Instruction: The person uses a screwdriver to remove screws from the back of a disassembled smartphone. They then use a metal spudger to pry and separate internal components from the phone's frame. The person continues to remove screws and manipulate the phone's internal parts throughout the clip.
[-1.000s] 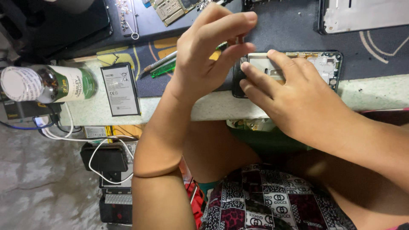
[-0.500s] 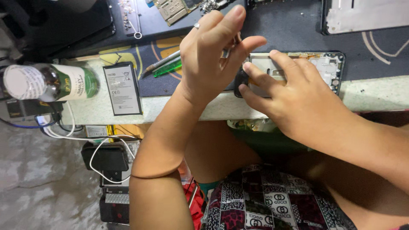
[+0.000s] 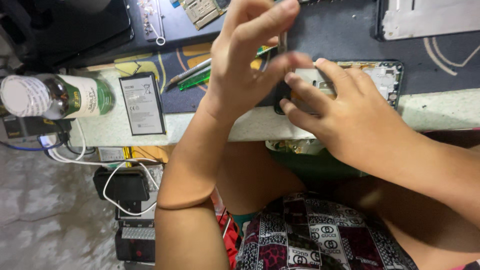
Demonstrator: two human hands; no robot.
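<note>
- An opened smartphone [image 3: 372, 80], its back cover removed so that the inner frame is exposed, is seen lying flat at the front edge of a dark work mat [image 3: 340, 35] on a pale workbench [image 3: 435, 110].
- The right hand [image 3: 350, 117] is laid over the phone's left half, with its fingers spread and pressed on the frame.
- The left hand [image 3: 250, 60] is raised just above the phone's left end, and a thin metal tool [image 3: 282, 42] is pinched between thumb and fingertips; the kind of tool cannot be told, as it is mostly hidden.
- A flat phone battery [image 3: 142, 103] is seen lying left of the left forearm, well apart from the phone.
- A bottle with a green label [image 3: 55, 96] lies on its side at the far left.
- A green pry tool [image 3: 194, 80] and a grey pen-like tool [image 3: 190, 72] lie on the mat between battery and hand.
- A metal back plate [image 3: 430, 17] rests at the upper right, and a small circuit board [image 3: 202, 10] is seen at the top.
</note>
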